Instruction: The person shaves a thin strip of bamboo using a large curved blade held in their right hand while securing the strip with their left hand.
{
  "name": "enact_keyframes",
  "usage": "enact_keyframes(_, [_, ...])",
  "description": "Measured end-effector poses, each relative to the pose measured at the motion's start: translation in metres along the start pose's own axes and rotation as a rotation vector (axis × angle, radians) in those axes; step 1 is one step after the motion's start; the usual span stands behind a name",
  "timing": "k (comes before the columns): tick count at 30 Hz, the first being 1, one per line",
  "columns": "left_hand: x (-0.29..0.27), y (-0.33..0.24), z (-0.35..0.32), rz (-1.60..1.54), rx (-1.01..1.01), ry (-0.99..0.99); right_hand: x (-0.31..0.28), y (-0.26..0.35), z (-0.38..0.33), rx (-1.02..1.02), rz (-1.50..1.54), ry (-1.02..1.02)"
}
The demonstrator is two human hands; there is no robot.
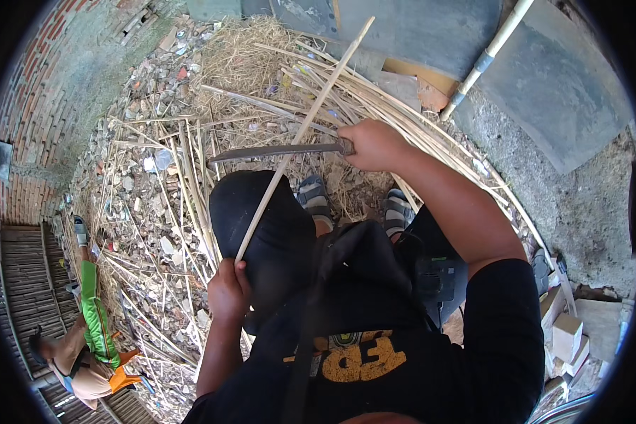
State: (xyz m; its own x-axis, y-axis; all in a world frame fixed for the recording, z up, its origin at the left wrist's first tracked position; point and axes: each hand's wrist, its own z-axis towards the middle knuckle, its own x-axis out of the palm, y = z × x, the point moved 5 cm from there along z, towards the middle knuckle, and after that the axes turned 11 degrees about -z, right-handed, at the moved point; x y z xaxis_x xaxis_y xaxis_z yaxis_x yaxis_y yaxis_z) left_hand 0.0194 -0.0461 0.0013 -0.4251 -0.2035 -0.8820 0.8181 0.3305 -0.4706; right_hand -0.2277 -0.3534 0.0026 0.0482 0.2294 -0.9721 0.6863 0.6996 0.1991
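My left hand [227, 290] grips the near end of a long pale bamboo strip [305, 127] that slants up and away to the right over a black-clad knee [261, 219]. My right hand [374, 145] holds the handle of a long flat knife [275, 152]; its blade points left and lies across the strip, touching it about halfway along. Below the blade, two sandalled feet [314, 201] rest on the ground.
Heaps of split bamboo strips and dry shavings [184, 191] cover the rubble ground ahead. A white pipe [484, 60] leans on grey slabs at top right. Small cardboard boxes [565, 336] sit at right. Another person in green [92, 332] is at lower left by a brick wall [28, 127].
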Motion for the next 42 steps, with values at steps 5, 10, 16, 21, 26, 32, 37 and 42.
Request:
enact_keyframes(5, [-0.012, -0.001, 0.002, -0.025, 0.018, 0.015, -0.02, 0.027, -0.006, -0.056, -0.008, -0.12])
enact_keyframes(10, [-0.007, -0.007, 0.009, 0.014, 0.034, 0.01, -0.011, 0.006, 0.001, 0.01, -0.034, -0.117])
enact_keyframes(16, [-0.01, -0.007, 0.003, 0.005, 0.045, 0.008, -0.013, 0.03, -0.008, -0.061, -0.129, -0.131])
enact_keyframes(21, [-0.014, -0.011, 0.007, 0.06, 0.046, 0.035, -0.021, -0.035, -0.001, 0.182, -0.066, -0.242])
enact_keyframes(26, [-0.012, 0.0, 0.007, -0.013, 0.061, 0.048, -0.012, 0.004, -0.002, 0.01, -0.034, -0.189])
enact_keyframes(32, [-0.015, -0.001, 0.016, -0.081, 0.033, 0.128, -0.007, -0.053, 0.0, 0.254, 0.091, -0.251])
enact_keyframes(37, [-0.014, 0.002, 0.008, -0.06, 0.042, 0.106, -0.01, 0.004, -0.007, 0.059, 0.003, -0.124])
enact_keyframes(42, [-0.014, -0.003, 0.013, 0.021, 0.051, 0.091, -0.01, -0.054, -0.003, 0.247, 0.127, -0.171])
